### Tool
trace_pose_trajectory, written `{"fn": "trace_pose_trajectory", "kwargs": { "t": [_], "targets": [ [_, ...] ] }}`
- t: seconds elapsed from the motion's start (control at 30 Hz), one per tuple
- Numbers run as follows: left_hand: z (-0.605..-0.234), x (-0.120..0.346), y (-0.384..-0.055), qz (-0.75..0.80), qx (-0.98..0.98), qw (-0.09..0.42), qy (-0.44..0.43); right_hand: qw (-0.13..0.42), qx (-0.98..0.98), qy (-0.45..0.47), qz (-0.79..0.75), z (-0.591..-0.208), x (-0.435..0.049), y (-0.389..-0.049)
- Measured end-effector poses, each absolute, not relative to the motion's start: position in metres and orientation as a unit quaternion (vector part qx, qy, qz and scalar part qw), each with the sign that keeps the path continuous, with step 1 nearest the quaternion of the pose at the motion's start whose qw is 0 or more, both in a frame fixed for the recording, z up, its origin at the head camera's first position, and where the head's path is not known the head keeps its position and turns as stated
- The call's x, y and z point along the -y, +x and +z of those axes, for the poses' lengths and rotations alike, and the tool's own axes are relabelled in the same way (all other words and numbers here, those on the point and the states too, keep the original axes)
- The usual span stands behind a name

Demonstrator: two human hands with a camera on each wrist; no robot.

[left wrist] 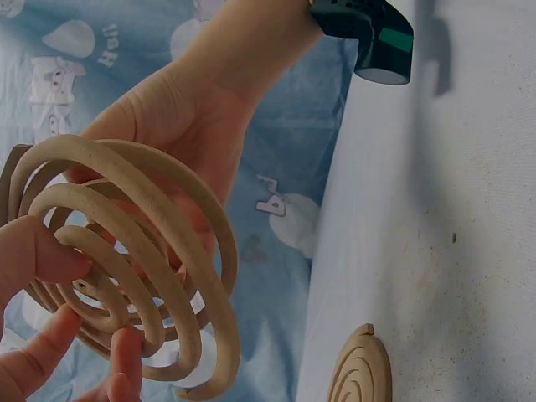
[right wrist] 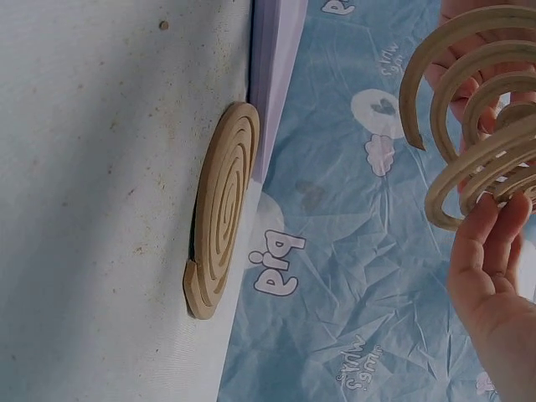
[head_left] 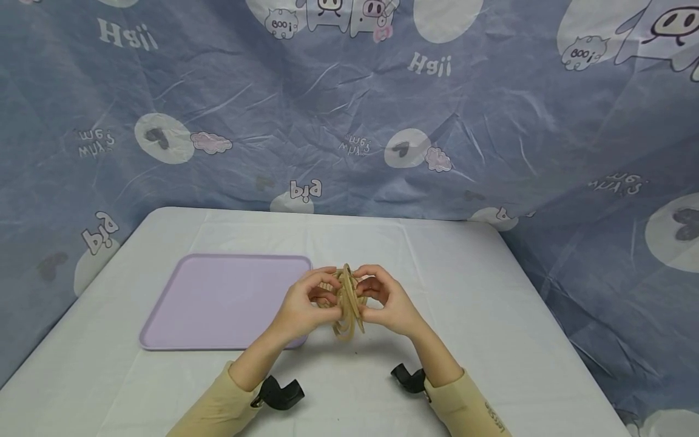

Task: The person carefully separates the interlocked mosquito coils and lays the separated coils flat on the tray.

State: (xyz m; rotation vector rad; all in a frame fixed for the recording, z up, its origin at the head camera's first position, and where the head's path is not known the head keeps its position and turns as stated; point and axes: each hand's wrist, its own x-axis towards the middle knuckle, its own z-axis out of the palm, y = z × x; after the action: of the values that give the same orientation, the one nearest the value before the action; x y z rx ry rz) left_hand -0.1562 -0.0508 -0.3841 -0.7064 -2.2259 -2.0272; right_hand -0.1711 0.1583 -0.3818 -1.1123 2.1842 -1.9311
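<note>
Tan mosquito coils [head_left: 347, 297], their spiral rings spread apart, are held up between both hands above the table. My left hand [head_left: 306, 306] pinches them from the left, its fingertips on the inner rings in the left wrist view. From the other side my right hand [head_left: 390, 303] grips them with thumb and curled fingers. The raised coils [left wrist: 134, 260] look like two spirals partly nested; where they join is hard to make out. Another coil [right wrist: 224, 209] lies flat on the table below, mostly hidden by the hands in the head view.
A lilac tray [head_left: 218, 303] lies to the left, its right edge close behind the left hand. White cloth [head_left: 464, 291] covers the table, with small brown crumbs on it. A patterned blue curtain [head_left: 327, 109] hangs behind. Black cameras [head_left: 281, 393] sit on both wrists.
</note>
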Motion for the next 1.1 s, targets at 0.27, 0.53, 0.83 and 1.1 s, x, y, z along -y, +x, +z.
{"fn": "trace_pose_trajectory", "kwargs": {
  "t": [0.27, 0.53, 0.83, 1.1],
  "targets": [
    [-0.3859, 0.0494, -0.1557, -0.66, 0.709, 0.021, -0.248, 0.029, -0.663, -0.399, -0.633, -0.3843, -0.1562, -0.1735],
    [-0.3862, 0.0481, -0.1548, -0.667, 0.702, 0.021, -0.248, 0.04, -0.662, -0.396, -0.635, -0.387, -0.1551, -0.1736],
    [-0.3869, 0.0467, -0.1541, -0.663, 0.708, 0.028, -0.243, 0.006, -0.695, -0.388, -0.605, -0.3889, -0.1525, -0.1739],
    [-0.3877, 0.0468, -0.1545, -0.618, 0.743, 0.061, -0.25, 0.021, -0.695, -0.388, -0.604, -0.3885, -0.1539, -0.1733]
  ]
}}
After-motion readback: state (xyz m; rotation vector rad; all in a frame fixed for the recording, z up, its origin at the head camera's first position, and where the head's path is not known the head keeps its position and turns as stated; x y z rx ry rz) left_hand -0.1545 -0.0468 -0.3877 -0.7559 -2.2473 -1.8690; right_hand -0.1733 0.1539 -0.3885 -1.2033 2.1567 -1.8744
